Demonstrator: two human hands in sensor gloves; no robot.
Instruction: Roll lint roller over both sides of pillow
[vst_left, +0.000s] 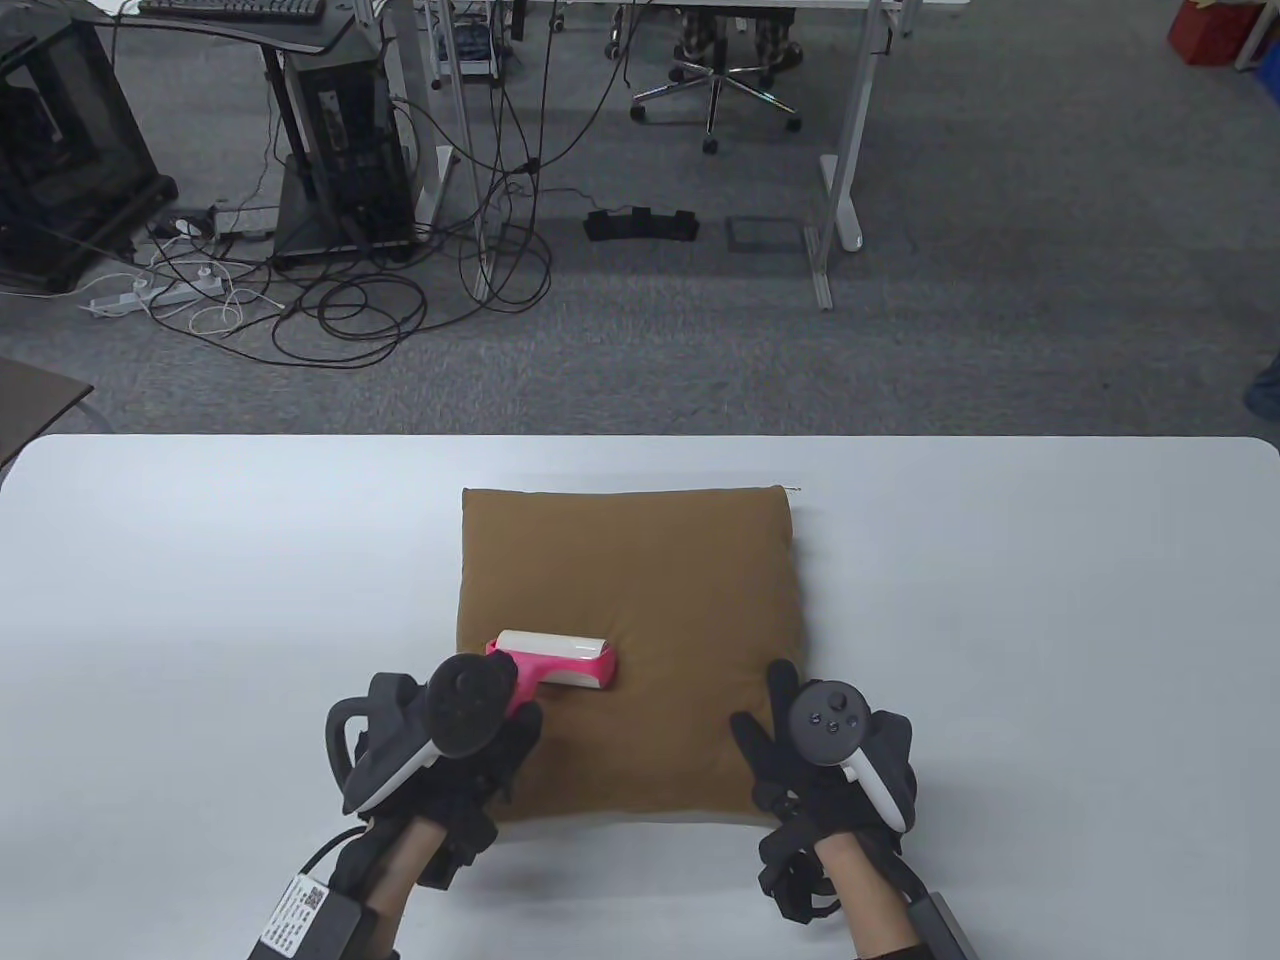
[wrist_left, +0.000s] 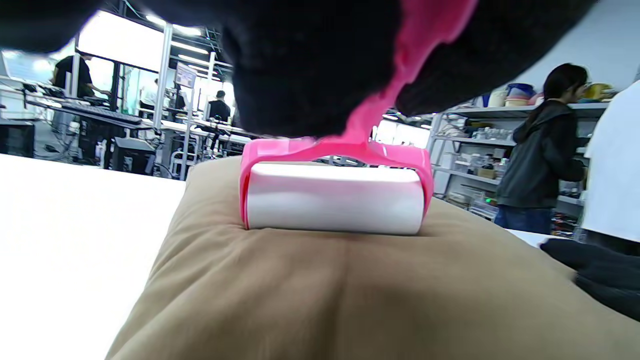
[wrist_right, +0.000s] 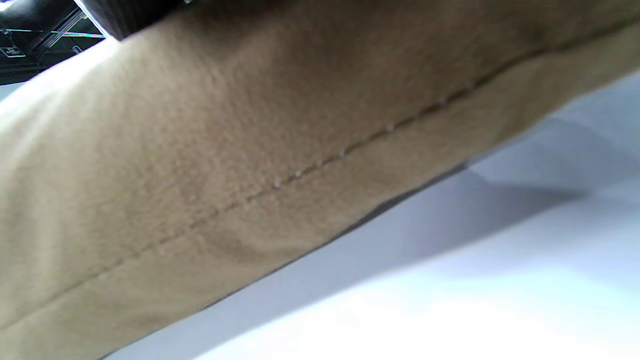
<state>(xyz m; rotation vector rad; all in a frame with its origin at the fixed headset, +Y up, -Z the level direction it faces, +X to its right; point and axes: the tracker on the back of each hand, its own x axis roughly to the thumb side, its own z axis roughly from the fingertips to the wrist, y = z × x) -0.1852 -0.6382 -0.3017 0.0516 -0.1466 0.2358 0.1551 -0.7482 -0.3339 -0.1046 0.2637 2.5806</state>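
Observation:
A brown square pillow (vst_left: 640, 580) lies flat on the white table (vst_left: 200, 600). My left hand (vst_left: 470, 740) grips the pink handle of a lint roller (vst_left: 555, 660), whose white roll rests on the pillow's near-left part. In the left wrist view the roller (wrist_left: 335, 197) presses a dent into the pillow (wrist_left: 350, 300) under my gloved fingers (wrist_left: 310, 65). My right hand (vst_left: 800, 750) rests flat on the pillow's near-right corner, fingers spread. The right wrist view shows only the pillow's seam (wrist_right: 300, 175) close up.
The table's far edge (vst_left: 640, 437) runs behind the pillow. Beyond it are floor cables, desks and an office chair (vst_left: 715, 80). People stand by shelves (wrist_left: 540, 150) in the left wrist view.

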